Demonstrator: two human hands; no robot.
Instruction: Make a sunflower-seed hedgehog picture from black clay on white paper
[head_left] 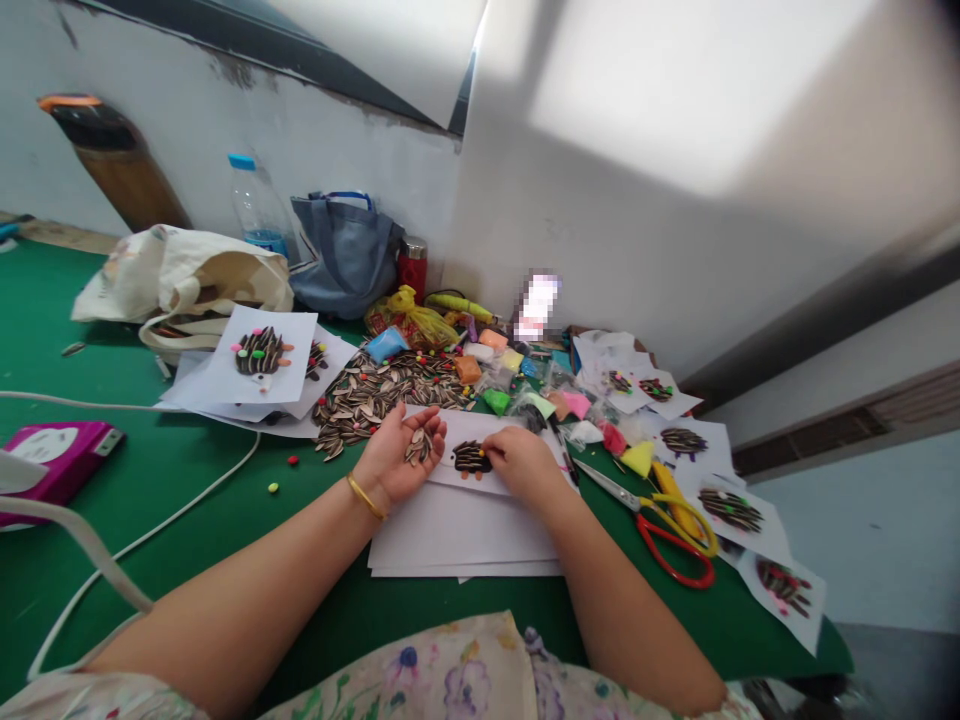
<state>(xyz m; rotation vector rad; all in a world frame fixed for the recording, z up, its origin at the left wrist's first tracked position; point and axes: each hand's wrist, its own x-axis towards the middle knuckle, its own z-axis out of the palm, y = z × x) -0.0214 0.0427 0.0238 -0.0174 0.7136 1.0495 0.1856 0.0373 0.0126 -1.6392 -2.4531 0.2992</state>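
My left hand (397, 455) is palm up and cupped, with several striped sunflower seeds (418, 447) lying in it. A hedgehog picture (469, 458) made of dark seeds, with small orange feet, is on a white sheet (442, 478) between my hands. My right hand (523, 465) reaches its right side, thumb and fingertips pinched together at the seeds. A small yellow dot shows by those fingertips; whatever they pinch is hidden. Just behind my left hand spreads a heap of sunflower seeds (375, 390). More white paper (465, 535) lies stacked beneath the sheet.
Scissors (652, 510) with red and yellow handles lie right of my right arm. Coloured clay packets (540, 400) cluster behind the sheet. Finished hedgehog pictures (731, 508) line the right edge; others (262, 355) are stacked left. A white cable (165, 520) crosses the green table.
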